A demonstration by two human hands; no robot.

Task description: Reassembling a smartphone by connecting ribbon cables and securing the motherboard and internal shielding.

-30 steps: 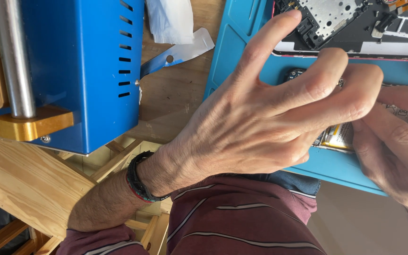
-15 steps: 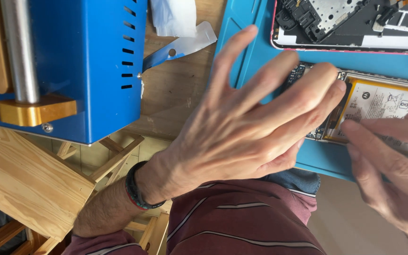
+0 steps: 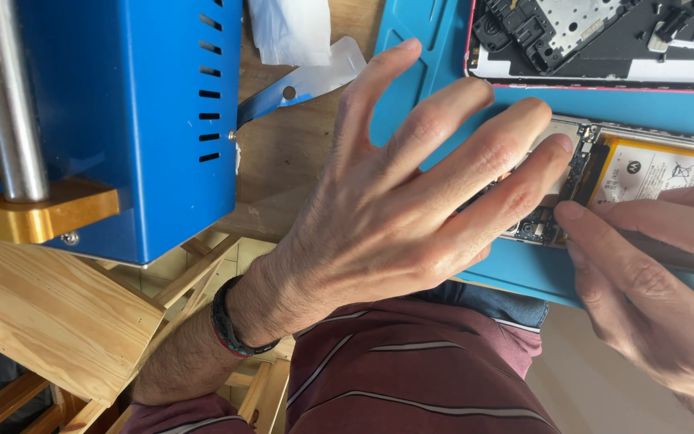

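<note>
An opened phone (image 3: 644,165) with a pale, yellow-edged battery and a bare circuit board (image 3: 536,229) lies on a blue work mat (image 3: 508,277). My left hand (image 3: 395,217) is spread flat, its fingertips resting on the phone's left end over the board. A dark woven band circles that wrist. My right hand (image 3: 660,305) comes in from the right over the battery, with its index finger and thumb pinching a thin dark tool (image 3: 656,249) close to the board. Much of the tool is hidden by the fingers.
A second phone housing (image 3: 604,40) with a pink rim lies at the mat's far edge. At the left stands a blue metal machine (image 3: 122,120) with a steel rod (image 3: 6,96) and a gold-coloured bracket (image 3: 42,213). A plastic pry card (image 3: 299,84) lies on the wooden bench.
My left hand's fingers have spread and settled lower on the phone. My right hand has slid left along the battery toward the circuit board.
</note>
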